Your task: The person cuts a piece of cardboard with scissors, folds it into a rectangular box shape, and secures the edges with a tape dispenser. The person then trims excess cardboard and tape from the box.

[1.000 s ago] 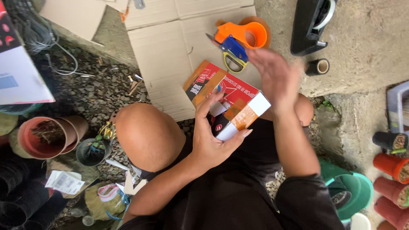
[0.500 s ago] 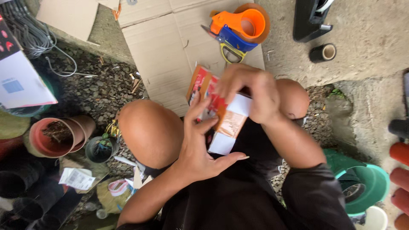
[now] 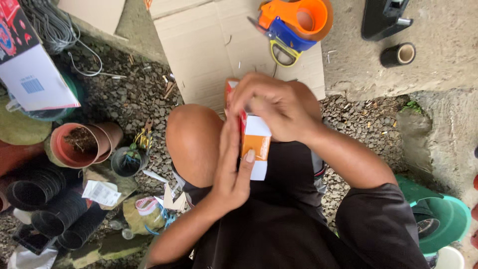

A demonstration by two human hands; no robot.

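I see both hands clasping one small carton [image 3: 257, 144] over the lap — left hand [image 3: 230, 172] cradling its side, right hand [image 3: 279, 107] gripping the top, seemingly.

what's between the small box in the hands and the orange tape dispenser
In the head view, only flat cardboard and yellow-handled scissors lie between the box and the tape dispenser.

Soft, even daylight, no glare

Shadows are faint and diffuse; the right hand [image 3: 279, 107] is slightly motion-blurred, the gravel [image 3: 134, 94] sharp, and the wide lens bends the frame's edges a little.
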